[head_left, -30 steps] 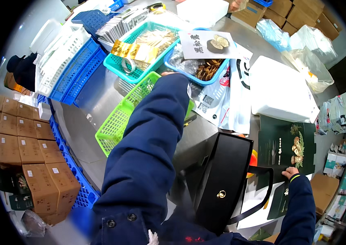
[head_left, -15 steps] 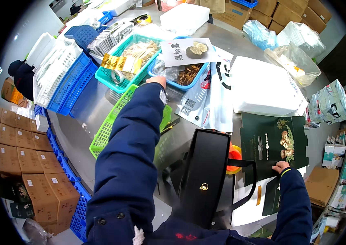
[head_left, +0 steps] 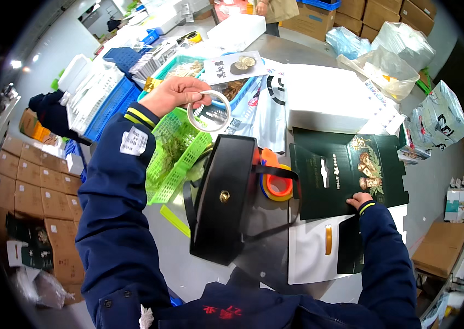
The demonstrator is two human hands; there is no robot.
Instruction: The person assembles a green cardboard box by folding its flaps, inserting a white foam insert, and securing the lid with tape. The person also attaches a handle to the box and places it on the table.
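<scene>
Pinched in my left hand (head_left: 174, 94) is a white ring-shaped roll of tape (head_left: 209, 129), lifted above a bright green basket (head_left: 158, 192) with green sprigs inside. My right hand (head_left: 361, 201) grips the lower edge of a flat dark green printed cardboard box (head_left: 311, 194). That cardboard partly covers a white sheet (head_left: 311, 263) with a gold strip. Between my arms stands a black box bag (head_left: 210, 225) with a gold clasp and black straps. Orange, yellow and blue tape rolls (head_left: 279, 187) sit beside it.
A white foam box (head_left: 319, 118) stands behind the green cardboard. At the back are a teal basket (head_left: 167, 67), a blue basket (head_left: 256, 88) and a printed mushroom card (head_left: 224, 72). Stacked brown cartons (head_left: 29, 186) line the left floor. Another person (head_left: 273, 10) stands across the table.
My left hand has come back from the baskets and now holds up the white tape roll. The view has shifted; my right hand stays on the green cardboard.
</scene>
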